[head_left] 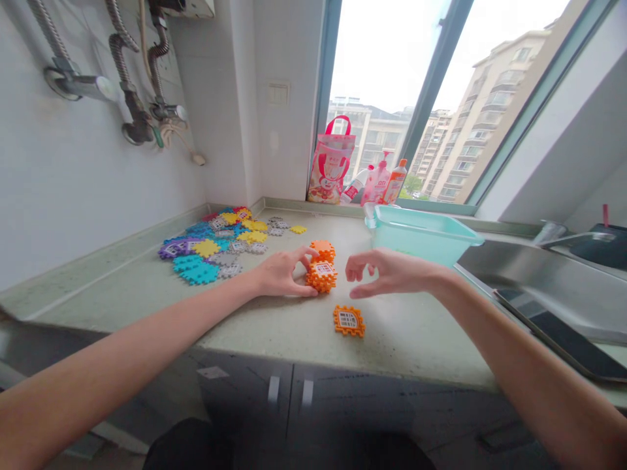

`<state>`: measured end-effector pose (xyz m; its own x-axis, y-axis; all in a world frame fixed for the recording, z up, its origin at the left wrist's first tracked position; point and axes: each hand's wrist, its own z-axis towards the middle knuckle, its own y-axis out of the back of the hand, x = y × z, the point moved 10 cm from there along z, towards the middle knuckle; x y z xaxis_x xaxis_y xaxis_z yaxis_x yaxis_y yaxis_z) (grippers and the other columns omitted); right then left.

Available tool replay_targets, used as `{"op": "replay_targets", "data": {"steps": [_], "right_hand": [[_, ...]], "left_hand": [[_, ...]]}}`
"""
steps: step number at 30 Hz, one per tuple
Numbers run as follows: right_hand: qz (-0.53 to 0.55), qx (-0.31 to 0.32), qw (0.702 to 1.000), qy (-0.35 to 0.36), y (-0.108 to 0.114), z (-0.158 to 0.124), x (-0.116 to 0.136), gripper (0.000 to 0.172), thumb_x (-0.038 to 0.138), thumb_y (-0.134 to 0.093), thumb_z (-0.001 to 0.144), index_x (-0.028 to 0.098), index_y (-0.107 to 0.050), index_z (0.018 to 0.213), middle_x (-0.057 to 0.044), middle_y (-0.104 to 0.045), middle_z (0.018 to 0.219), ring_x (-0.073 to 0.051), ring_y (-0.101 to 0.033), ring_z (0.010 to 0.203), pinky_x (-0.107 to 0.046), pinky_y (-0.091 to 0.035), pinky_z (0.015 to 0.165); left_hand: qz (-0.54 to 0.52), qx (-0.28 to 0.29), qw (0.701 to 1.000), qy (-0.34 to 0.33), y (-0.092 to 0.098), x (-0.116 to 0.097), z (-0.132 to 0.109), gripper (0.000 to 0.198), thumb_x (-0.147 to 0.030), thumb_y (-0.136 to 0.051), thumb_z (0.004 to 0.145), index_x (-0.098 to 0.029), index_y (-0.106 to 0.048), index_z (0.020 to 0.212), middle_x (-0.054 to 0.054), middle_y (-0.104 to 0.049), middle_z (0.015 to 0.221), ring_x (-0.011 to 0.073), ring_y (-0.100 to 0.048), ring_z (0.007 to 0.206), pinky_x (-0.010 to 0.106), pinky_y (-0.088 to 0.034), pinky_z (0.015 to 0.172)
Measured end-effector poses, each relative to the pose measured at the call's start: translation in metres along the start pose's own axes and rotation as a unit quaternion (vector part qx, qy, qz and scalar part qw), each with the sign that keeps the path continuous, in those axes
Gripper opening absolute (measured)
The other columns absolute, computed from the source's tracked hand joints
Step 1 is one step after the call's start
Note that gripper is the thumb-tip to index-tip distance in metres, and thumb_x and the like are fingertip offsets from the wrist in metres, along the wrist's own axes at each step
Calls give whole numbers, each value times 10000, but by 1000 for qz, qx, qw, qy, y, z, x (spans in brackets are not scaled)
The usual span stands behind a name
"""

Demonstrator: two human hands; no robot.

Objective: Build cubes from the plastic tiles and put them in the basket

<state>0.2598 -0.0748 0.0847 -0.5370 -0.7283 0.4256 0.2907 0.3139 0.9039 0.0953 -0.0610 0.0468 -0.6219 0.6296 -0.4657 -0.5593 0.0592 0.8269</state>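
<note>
Two adjoining stacks of orange interlocking tiles stand on the counter, a nearer stack with a printed window on its top tile and a farther stack. My left hand curls around the left side of the nearer one, thumb at its front edge and fingers behind. To the right of the stacks, my right hand hovers with fingers bent, thumb apart and nothing between them. A single orange tile with a window print lies flat in front, below the right hand.
A loose pile of blue, purple, yellow, red and grey tiles spreads at the left. Behind my right hand sits a mint plastic basin, beside a steel sink. A dark phone-like slab lies at the sink's edge. Bottles line the windowsill.
</note>
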Motion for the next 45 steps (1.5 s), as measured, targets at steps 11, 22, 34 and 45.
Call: {"op": "replay_targets", "data": {"steps": [11,22,34,45], "right_hand": [[-32,34,996,76,-26,-4,40,246,243,-794,770,248,-708,1000,-8,-756,977,-184,-666,824,-300,-525,764],[-74,-171,974,129,-5,24,24,251,278,-691,939,268,-767,1179,-78,-767,1175,-244,-710,1061,-404,-530,1007],[-85,-137,979,126,-15,23,31,541,445,-798,871,280,-650,1365,-109,-693,1367,-313,-663,1218,-453,-501,1071],[-149,-66,974,158,-44,45,47,580,390,-771,847,248,-640,1394,-129,-694,1277,-315,-664,1154,-457,-505,1026]], "left_hand": [[-5,2,1000,9,1,-2,1,788,-558,-865,729,-236,-571,1386,52,-751,1188,194,-690,820,308,-476,757],[-14,-2,1000,-6,2,-3,0,781,-566,-861,736,-247,-554,1380,31,-755,1158,209,-700,848,308,-479,775],[-52,10,998,-15,1,-3,2,969,-632,-930,615,-272,-536,1425,18,-771,1119,127,-576,628,268,-423,645],[-23,-216,975,49,64,44,-13,830,-806,-140,1010,-184,-662,1182,10,-636,703,186,-593,666,289,-442,680]]}}
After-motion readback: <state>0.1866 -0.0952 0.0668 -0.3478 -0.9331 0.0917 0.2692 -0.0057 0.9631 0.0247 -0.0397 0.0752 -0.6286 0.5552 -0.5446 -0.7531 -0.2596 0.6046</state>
